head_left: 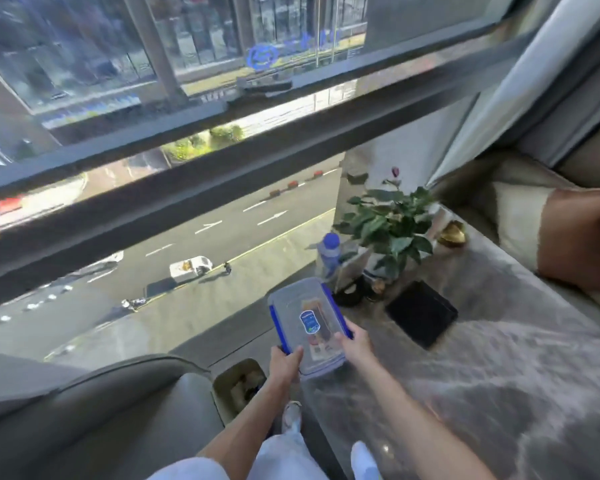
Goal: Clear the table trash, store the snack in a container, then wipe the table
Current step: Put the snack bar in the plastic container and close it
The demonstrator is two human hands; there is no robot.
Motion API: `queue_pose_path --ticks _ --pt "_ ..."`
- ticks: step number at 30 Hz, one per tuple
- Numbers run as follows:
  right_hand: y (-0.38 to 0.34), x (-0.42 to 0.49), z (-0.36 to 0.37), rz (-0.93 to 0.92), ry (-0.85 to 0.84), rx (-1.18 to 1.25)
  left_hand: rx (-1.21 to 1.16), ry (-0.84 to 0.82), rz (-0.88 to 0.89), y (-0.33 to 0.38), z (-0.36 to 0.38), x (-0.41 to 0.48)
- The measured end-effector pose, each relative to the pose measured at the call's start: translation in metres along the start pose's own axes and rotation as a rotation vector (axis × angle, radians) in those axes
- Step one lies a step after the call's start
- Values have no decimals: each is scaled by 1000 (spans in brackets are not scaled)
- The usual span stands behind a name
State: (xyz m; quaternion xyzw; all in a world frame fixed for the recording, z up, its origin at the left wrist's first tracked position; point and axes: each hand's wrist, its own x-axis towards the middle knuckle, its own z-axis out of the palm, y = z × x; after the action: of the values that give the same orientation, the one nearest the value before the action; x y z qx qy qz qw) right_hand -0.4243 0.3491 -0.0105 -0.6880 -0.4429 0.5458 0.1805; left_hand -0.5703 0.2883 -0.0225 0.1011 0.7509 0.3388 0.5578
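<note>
A clear plastic container (307, 323) with blue clips and its lid on is held in both hands over the near left corner of the grey marble table (499, 358). My left hand (284, 363) grips its near left edge, thumb on the lid. My right hand (354, 344) grips its right side by a blue clip. A snack packet shows dimly through the lid under a blue label. A small bin (239, 386) with trash inside stands on the floor just left of the table.
At the table's far end stand a potted plant (392, 226), a blue-capped bottle (329, 252), a black square item (421, 315) and a gold ornament (452, 233). A grey sofa (101, 410) is at left, a cushioned seat (520, 220) at right, a big window ahead.
</note>
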Motion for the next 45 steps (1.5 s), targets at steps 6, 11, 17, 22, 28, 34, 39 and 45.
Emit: queue_pose_path --ticks 6,11,17,22,28,34,39,45 --pt "-30 40 25 42 57 -17 -9 8 -33 26 -2 44" --pt "-30 64 37 91 14 -97 23 -20 -78 21 -3 63" --pt "-29 81 32 114 -7 -145 64 -109 -112 22 0 72" --pt "-25 80 21 52 -61 -331 280 -106 201 27 -11 71" --pt "4 39 26 -376 -11 -914 1227 -68 668 45 -30 86" --pt "24 18 39 -297 -10 -958 1444 -187 671 47 -24 84" --pt "18 19 42 -267 14 -1005 1495 -178 634 53 -21 78" --pt "8 11 17 -283 -58 -904 1458 -142 475 67 1 55"
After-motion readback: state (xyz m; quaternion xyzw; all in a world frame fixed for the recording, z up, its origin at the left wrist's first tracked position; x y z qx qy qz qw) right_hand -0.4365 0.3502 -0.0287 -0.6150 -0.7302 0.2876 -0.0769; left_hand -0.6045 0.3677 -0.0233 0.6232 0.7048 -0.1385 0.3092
